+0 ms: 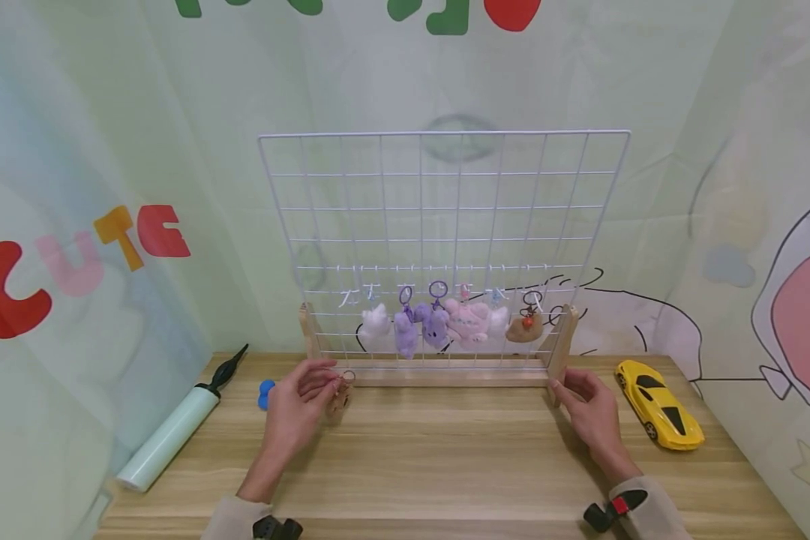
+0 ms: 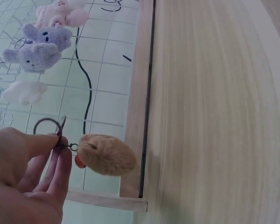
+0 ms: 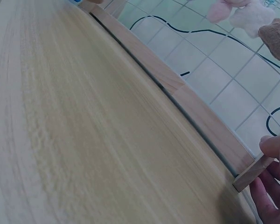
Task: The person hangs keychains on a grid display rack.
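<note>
My left hand (image 1: 297, 405) pinches the metal ring (image 2: 46, 119) of a brown plush keychain (image 2: 107, 155) near the stand's left foot. The plush hangs below the fingertips, with a small red piece (image 2: 79, 161) beside it. My right hand (image 1: 589, 412) grips the right foot (image 3: 252, 175) of the wooden stand, thumb on one side and fingers on the other. The stand holds up a white wire grid rack (image 1: 444, 133). On its hooks hang a white plush (image 1: 375, 322), two purple plushes (image 1: 406, 334), a pink plush (image 1: 468, 321), another white plush (image 1: 497, 322) and a brown plush (image 1: 525, 328).
On the wooden table (image 1: 445, 457), a pale green hand pump (image 1: 175, 435) lies at the left, beside a small blue object (image 1: 265, 394). A yellow toy car (image 1: 661, 405) stands right of my right hand. Printed cloth (image 1: 209, 97) surrounds the table's back and sides.
</note>
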`<state>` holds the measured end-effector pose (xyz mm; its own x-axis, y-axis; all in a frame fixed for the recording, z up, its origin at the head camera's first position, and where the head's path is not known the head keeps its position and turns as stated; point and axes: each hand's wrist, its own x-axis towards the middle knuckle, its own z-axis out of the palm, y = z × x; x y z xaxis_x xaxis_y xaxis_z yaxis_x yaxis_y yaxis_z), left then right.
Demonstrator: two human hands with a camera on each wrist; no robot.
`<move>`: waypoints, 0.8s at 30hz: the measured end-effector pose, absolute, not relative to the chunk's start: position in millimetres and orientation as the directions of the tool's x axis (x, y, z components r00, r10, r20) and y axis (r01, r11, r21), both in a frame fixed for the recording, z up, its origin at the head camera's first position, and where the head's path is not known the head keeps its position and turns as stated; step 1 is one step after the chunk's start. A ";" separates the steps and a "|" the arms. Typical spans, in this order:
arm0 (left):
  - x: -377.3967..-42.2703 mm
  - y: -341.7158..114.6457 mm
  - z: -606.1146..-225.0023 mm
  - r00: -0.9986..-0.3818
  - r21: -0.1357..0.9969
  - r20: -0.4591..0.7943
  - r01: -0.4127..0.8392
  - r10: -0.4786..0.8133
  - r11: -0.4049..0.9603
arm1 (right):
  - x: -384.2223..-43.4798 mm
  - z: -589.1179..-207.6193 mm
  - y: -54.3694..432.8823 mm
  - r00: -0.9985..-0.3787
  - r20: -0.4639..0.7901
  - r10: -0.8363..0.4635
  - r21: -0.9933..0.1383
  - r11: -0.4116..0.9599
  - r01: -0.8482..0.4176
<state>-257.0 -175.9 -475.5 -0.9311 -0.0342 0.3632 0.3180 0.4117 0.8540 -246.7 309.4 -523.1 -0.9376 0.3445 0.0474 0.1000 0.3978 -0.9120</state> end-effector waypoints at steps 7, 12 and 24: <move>-255.2 -176.9 -474.1 -0.929 0.868 0.367 0.323 -0.049 0.376 | -245.6 -521.9 308.2 -0.939 0.035 0.341 -0.919 0.381 0.104; -255.0 -177.3 -474.8 -0.924 0.843 0.378 0.321 -0.051 0.432 | -245.7 -521.6 308.6 -0.940 0.034 0.339 -0.919 0.380 0.103; -257.3 -182.3 -480.2 -0.915 0.741 0.402 0.327 0.003 0.586 | -246.8 -523.8 310.8 -0.944 0.036 0.329 -0.921 0.377 0.096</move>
<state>-257.3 -182.3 -480.2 -0.9155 0.0026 0.4024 0.3273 0.5864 0.7410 -246.8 310.8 -523.8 -0.9437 0.3288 0.0362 0.0960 0.3769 -0.9213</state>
